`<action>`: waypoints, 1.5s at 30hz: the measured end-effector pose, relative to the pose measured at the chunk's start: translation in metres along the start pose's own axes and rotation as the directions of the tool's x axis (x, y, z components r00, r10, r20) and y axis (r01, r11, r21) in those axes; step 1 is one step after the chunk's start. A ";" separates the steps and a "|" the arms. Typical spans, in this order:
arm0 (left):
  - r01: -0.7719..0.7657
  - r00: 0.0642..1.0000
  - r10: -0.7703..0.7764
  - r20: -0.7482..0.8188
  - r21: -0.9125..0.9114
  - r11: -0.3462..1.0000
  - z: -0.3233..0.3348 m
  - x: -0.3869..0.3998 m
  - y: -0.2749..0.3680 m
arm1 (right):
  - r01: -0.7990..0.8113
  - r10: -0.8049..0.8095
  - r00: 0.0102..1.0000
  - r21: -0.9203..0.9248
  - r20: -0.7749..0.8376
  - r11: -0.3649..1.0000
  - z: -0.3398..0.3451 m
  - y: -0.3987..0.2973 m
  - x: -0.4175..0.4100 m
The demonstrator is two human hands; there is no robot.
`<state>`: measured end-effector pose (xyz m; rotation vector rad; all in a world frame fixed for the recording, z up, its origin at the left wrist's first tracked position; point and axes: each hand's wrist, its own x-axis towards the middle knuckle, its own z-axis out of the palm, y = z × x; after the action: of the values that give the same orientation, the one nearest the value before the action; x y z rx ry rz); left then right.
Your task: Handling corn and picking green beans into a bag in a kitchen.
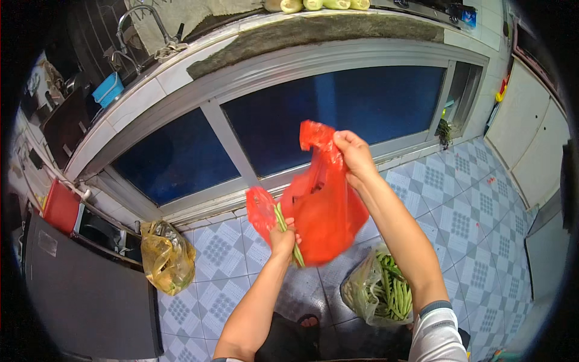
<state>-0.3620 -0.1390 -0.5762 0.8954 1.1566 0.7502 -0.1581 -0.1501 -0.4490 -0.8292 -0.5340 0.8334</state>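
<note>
A red plastic bag hangs in front of me, blurred at its lower part. My right hand pinches it near one handle at the top. My left hand is closed around a few long green beans, and the bag's other handle lies against that hand; whether the fingers grip the handle too is hard to see. What the bag contains is hidden. Below my right forearm, a clear plastic bag full of green beans stands on the floor with its mouth spread.
A yellowish plastic bag sits on the tiled floor beside a dark grey cabinet. Ahead runs a counter with sliding glass doors beneath. Several pale green vegetables, a faucet and a blue basket are on top.
</note>
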 end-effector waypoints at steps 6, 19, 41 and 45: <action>-0.325 0.945 0.327 -0.002 0.099 0.941 -0.002 -0.011 0.012 | -0.010 0.007 0.999 0.059 0.047 0.998 -0.002 -0.057 -0.106; -0.435 0.834 0.551 0.029 0.649 0.625 0.026 0.027 -0.034 | -0.221 0.123 0.964 -0.968 -0.236 -0.120 -0.163 -0.012 -0.161; -0.059 0.985 0.156 -0.073 0.710 0.702 0.056 0.093 -0.107 | -0.244 0.214 0.966 -0.782 -0.145 0.574 -0.204 -0.037 -0.087; -0.229 0.961 0.272 0.053 0.705 0.671 0.074 0.079 -0.096 | -0.276 0.126 0.960 -0.762 -0.251 0.586 -0.223 -0.051 -0.080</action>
<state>-0.2671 -0.1290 -0.6850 1.7267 1.4181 0.5372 -0.0264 -0.3301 -0.5447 -1.8163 -0.6728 0.7018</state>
